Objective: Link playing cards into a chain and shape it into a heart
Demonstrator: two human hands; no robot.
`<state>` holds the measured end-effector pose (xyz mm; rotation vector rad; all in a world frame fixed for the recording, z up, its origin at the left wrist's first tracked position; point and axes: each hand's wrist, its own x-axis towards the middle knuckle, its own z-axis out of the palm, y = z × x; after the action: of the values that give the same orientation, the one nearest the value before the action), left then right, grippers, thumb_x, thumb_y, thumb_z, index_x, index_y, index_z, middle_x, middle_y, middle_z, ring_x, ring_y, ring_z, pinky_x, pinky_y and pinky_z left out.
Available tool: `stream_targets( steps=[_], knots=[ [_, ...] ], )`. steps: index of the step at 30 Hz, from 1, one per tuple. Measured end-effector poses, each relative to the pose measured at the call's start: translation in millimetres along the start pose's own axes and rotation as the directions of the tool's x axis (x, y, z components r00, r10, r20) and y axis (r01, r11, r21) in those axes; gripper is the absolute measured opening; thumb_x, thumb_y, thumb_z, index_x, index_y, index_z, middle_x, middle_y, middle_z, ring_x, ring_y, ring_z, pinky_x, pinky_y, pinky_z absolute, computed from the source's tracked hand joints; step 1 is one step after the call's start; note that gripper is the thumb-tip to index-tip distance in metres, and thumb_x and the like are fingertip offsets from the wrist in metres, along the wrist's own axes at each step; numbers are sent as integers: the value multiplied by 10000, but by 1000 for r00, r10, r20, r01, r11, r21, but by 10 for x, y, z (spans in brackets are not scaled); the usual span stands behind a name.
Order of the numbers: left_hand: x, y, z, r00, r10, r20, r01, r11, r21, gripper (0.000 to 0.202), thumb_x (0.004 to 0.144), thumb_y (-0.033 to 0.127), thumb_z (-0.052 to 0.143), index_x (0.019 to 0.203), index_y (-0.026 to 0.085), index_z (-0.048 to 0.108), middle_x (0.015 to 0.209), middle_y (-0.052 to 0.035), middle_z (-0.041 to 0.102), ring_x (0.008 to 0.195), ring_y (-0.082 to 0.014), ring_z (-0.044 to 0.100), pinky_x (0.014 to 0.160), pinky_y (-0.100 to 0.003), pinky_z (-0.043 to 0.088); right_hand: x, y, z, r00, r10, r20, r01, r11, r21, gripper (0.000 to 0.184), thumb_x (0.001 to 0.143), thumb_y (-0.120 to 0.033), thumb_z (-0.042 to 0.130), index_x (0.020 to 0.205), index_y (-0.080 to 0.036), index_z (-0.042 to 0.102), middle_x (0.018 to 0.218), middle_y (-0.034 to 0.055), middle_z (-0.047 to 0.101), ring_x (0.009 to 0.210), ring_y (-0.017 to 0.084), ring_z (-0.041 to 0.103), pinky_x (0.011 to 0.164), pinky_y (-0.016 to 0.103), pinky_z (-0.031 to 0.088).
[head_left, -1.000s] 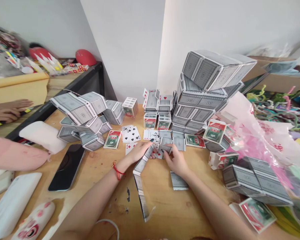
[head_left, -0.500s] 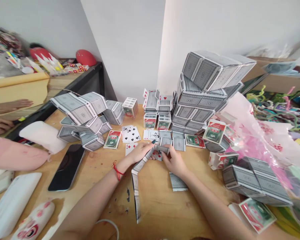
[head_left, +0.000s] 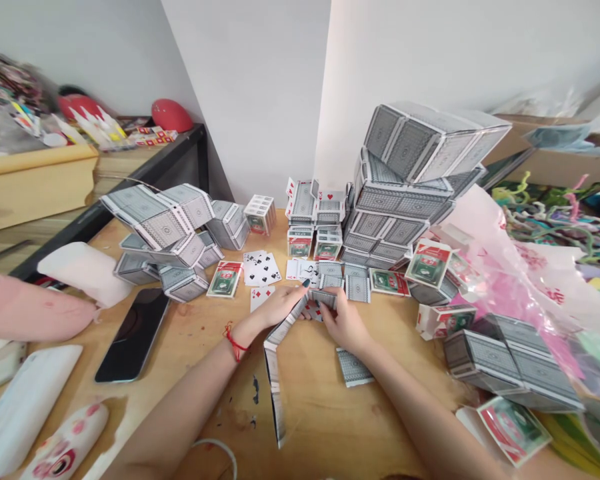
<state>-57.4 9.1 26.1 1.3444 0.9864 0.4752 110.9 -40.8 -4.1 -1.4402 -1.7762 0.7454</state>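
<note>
My left hand [head_left: 286,303], with a red string at the wrist, is closed on a long folded strip of joined playing cards [head_left: 274,373]. The strip bends down toward the table's near side. Its far end lies between the pinched fingers of my right hand [head_left: 347,323]. A red-suited card face shows beneath the strip between my hands. Just beyond them lie face-down cards [head_left: 357,287] and face-up spades [head_left: 261,268]. A single grey-backed card piece [head_left: 354,367] rests beside my right wrist. My fingertips are partly hidden by the strip.
Stacked card-built blocks stand at right [head_left: 397,200] and left [head_left: 155,217]. A black phone [head_left: 133,337] lies by my left forearm. Red-and-green card boxes [head_left: 225,279] are scattered about. Another card block [head_left: 513,363] and pink plastic wrapping [head_left: 510,247] are at right.
Another person's hands at the far left have left the view. The hanging part of the card strip has shifted slightly right; my hands keep nearly the same place and grip.
</note>
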Motion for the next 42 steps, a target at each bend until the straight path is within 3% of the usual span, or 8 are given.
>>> stream_targets(
  steps=[10, 20, 25, 28, 31, 35, 39, 42],
  knots=[
    [-5, 12, -9, 1000, 8, 26, -8, 1000, 27, 493, 848, 494, 340, 658, 132, 615, 563, -35, 635, 581, -169, 598, 622, -277, 472, 17, 7, 25, 999, -41, -28, 42, 998, 52, 220, 809, -194, 432, 1027, -204, 401, 999, 90, 638, 863, 183, 631, 715, 296, 494],
    [-36, 52, 11, 999, 14, 45, -17, 997, 69, 511, 870, 468, 291, 631, 142, 603, 541, -33, 614, 543, -164, 568, 617, -279, 451, 15, 22, 54, 998, -48, -30, 50, 995, 83, 243, 804, -188, 446, 1038, -198, 379, 1048, 109, 611, 947, 190, 604, 784, 327, 482],
    [-64, 82, 4, 995, 73, 61, -79, 991, 110, 509, 869, 467, 303, 571, 148, 566, 515, -21, 574, 565, -157, 552, 651, -271, 437, 4, -4, 58, 998, -41, -52, 45, 997, 60, 232, 812, -227, 464, 1029, -196, 388, 1050, 115, 610, 955, 197, 600, 782, 322, 480],
    [-63, 44, -24, 990, 110, 87, -117, 989, 89, 502, 875, 474, 293, 669, 136, 602, 569, -15, 576, 583, -140, 547, 642, -255, 433, -9, 4, 60, 996, -43, -75, 46, 998, 44, 173, 831, -246, 441, 995, -203, 405, 968, 93, 631, 837, 186, 625, 704, 295, 491],
    [-50, 1, -59, 981, 139, 132, -142, 990, 14, 472, 889, 460, 270, 892, 140, 617, 647, -8, 587, 575, -122, 552, 629, -246, 437, -17, 56, 51, 994, -4, -110, 8, 999, 35, 150, 843, -258, 417, 983, -205, 408, 794, 54, 627, 635, 167, 608, 579, 272, 480],
    [-18, -29, -74, 985, 116, 128, -107, 991, -76, 368, 859, 403, 363, 861, 133, 614, 643, -12, 581, 528, -118, 534, 528, -228, 424, -1, 119, 9, 986, 60, -158, -37, 989, 142, 149, 864, -317, 392, 968, -212, 403, 696, 23, 581, 585, 164, 573, 564, 285, 476],
    [11, -48, -51, 992, 115, 57, -108, 988, -108, 309, 816, 357, 428, 767, 121, 622, 604, -8, 566, 500, -116, 512, 477, -227, 411, 35, 96, -33, 991, 109, -77, -75, 935, 347, 297, 903, -440, 269, 972, -214, 449, 728, 51, 589, 628, 174, 578, 573, 301, 493],
    [18, -61, -38, 993, 118, -32, -121, 987, -105, 284, 791, 332, 465, 842, 123, 651, 673, -23, 614, 569, -130, 544, 524, -241, 446, 58, 73, -52, 988, 153, 9, -141, 885, 443, 468, 894, -519, 191, 1005, -199, 513, 816, 90, 617, 733, 206, 599, 574, 319, 510]
  ],
)
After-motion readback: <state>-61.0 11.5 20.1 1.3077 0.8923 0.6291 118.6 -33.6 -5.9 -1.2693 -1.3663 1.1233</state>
